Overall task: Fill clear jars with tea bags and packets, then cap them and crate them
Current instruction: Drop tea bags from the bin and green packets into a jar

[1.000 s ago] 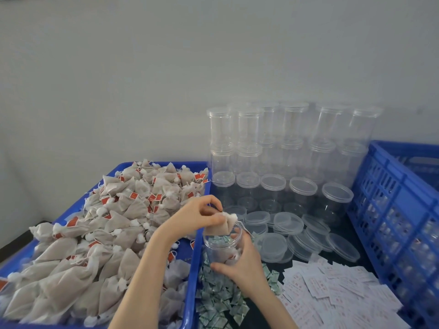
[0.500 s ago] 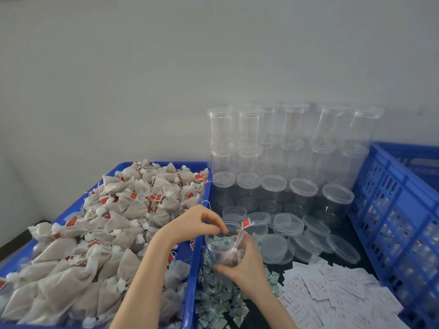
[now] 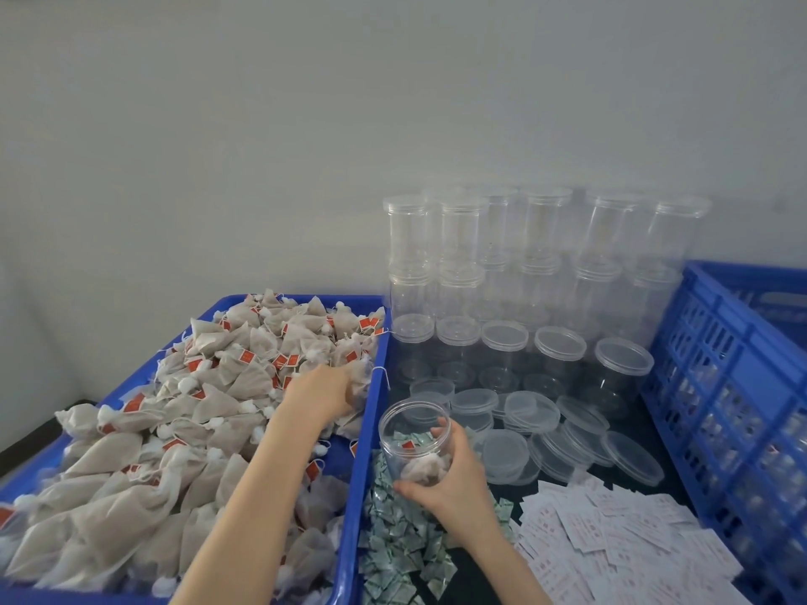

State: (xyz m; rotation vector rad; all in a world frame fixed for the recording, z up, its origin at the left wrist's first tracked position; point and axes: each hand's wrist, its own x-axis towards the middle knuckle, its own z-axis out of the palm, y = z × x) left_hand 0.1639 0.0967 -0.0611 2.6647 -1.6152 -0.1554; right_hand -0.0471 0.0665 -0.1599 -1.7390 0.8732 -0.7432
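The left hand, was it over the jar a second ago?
Yes. The left hand has moved left from the jar mouth into the blue tray of tea bags.

Beige tea bags (image 3: 244, 382) with red tags fill a blue tray (image 3: 362, 447). The jar (image 3: 412, 443) and lids (image 3: 530, 410) are clear. Green-and-white patterned packets (image 3: 395, 543) lie on the dark tabletop (image 3: 642, 438) beside white slips (image 3: 620, 543) printed red; the crate (image 3: 733, 386) is blue.

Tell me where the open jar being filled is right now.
In the head view, the open jar sits low and centre, gripped by the right hand, just right of the blue tray wall and above the small green packets.
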